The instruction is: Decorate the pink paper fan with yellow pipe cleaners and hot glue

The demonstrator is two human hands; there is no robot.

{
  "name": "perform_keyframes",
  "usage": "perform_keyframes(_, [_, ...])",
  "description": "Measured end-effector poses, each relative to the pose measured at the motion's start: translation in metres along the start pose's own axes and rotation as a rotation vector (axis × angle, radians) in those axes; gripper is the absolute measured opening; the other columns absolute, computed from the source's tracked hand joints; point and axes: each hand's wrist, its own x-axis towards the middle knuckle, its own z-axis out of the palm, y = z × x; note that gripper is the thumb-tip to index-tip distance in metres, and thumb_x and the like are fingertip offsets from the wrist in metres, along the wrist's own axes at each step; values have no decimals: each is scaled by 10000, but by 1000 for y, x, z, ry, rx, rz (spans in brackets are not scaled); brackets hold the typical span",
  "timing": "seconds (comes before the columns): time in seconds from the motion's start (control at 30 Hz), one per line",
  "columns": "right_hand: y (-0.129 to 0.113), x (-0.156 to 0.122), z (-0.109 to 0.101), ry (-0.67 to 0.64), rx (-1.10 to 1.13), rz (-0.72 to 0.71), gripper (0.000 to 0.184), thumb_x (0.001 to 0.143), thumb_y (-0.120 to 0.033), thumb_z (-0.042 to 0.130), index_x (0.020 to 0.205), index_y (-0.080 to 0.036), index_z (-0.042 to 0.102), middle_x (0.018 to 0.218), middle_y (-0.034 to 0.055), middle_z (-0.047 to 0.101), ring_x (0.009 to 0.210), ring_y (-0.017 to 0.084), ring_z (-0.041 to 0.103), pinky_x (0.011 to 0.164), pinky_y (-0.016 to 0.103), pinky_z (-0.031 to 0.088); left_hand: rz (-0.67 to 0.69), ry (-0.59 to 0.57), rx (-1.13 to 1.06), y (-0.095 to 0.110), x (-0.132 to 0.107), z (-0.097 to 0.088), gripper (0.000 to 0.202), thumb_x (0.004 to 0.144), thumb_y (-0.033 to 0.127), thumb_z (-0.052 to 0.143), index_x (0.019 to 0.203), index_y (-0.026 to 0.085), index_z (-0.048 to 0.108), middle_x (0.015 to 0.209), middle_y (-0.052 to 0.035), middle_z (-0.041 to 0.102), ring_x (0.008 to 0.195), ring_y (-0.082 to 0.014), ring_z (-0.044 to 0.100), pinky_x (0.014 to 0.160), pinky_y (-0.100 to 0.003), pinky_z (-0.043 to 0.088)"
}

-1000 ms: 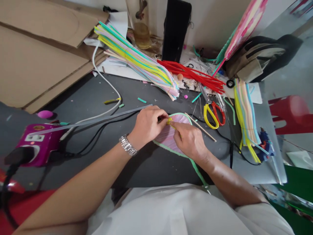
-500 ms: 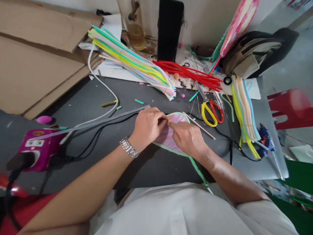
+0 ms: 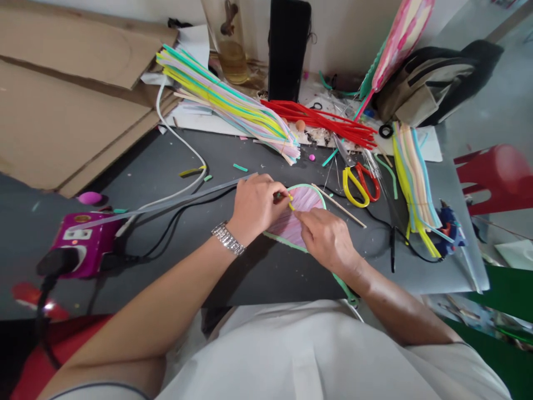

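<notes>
Right hand (image 3: 328, 236) edged from left hand (image 3: 259, 204) | left pinching yellow strip (image 3: 290, 204), axis near-far | right grip unclear

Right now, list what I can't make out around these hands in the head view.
Head view:
Yellow strip: full shape, partly hidden by left hand and right hand.
Lilac panel: lower right part, covered by the right hand.
Silver wristband: any dial; the wrist hides its far side.
Clear vase: rim, cut off by the top edge.
</notes>
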Motion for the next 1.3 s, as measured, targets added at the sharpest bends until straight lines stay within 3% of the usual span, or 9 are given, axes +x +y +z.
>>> perform_keyframes(0.43, [-4,-14,4,-6,127,80,354,902,-82,478,1157,-159,712,966,88,717,896,225,654,783,322,449,29,-27,95,4,-8,-2,170,916,415,703,856,276,782,885,-84,698,942,-308,576,813,-458,330])
perform_keyframes(0.73, [-4,-17,1,6,111,83,312,874,-70,504,1084,-178,708,967,86,725,881,223,651,764,313,437,130,29,217,4,-15,-1,187,960,433,656,892,293,758,896,-70,696,920,-296,567,777,-442,335])
perform_keyframes(1.1, [18,-59,-5,121,256,136,245,903,-112,537,1062,-195,704,862,41,689,785,179,639,729,268,448,4,57,99,2,-6,6,168,911,354,711,783,268,777,839,-52,742,879,-265,628,764,-391,374])
perform_keyframes(1.3, [21,-74,1,150,233,107,261,908,-95,528,1077,-184,706,865,45,679,795,183,638,742,277,442,21,54,99,3,-5,7,160,892,343,720,766,247,745,856,-57,759,880,-267,641,744,-381,378])
